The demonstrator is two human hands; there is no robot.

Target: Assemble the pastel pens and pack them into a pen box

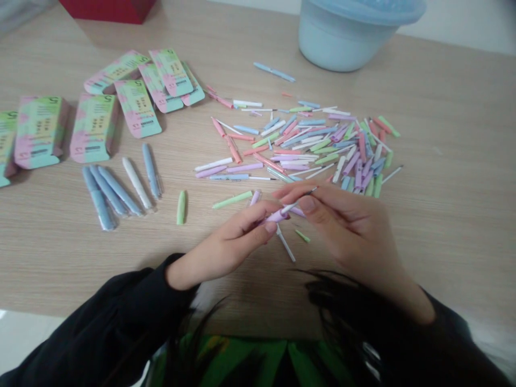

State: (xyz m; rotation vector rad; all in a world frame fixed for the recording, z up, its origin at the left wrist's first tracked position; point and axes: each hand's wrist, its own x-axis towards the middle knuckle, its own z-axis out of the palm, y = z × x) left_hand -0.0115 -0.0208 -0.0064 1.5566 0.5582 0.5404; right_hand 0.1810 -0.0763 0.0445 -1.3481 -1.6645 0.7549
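The left hand (226,244) pinches a purple barrel (276,216) between thumb and fingers; the right hand (355,220) grips a thin white refill (289,207) near its dark tip. Both pieces meet just above the tabletop (443,215), between the hands and on the near side of the pile (306,140). Whether the refill is inside the barrel's mouth, I cannot tell.

The likeliest trouble is a bent or jammed refill: it is slim, held at one end, and a slightly crooked angle would catch the barrel's rim. The exposed tip lies against the fingers, so it could mark the skin or take a knock. A loose pinch could let the smooth barrel roll away. Parts could also be mixed up, since colours lie tangled in the pile. A small green piece (302,236) and a loose white stick (285,244) sit beneath the hands, where a wrist could sweep them aside. Dark hair strands (334,277) hang near the right wrist and could snag or hide small parts.

The tabletop is pale, wood-grained and looks smooth, offering round pieces little to stop them. Blue pens (98,199) and a white pen (137,183) lie at the left, below pastel boxes (40,131). A light-blue tub (346,40) and a red box (108,8) stand at the back, before a pale wall (475,27).
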